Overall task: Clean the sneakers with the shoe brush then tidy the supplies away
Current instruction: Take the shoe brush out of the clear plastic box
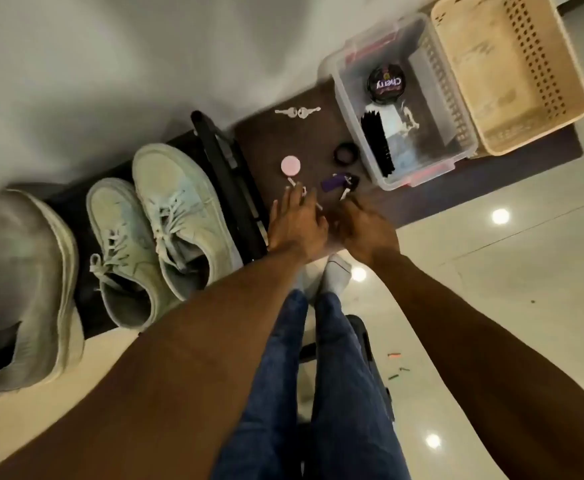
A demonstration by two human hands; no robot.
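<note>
Both hands hover at the dark table's [318, 140] front edge: left hand [297, 225] spread flat, right hand [365, 230] curled, grip unclear. Two sneakers [158, 230] sit left of the table's clear bin [401, 109], one brush [377, 143] inside it.

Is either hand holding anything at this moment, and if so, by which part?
It cannot be told for certain. The left hand lies over small items on the dark surface, fingers fairly straight. The right hand is curled near a small white piece, grip blurred.

Home entryway: shoe bench [404, 209], sneakers [165, 223].
</note>
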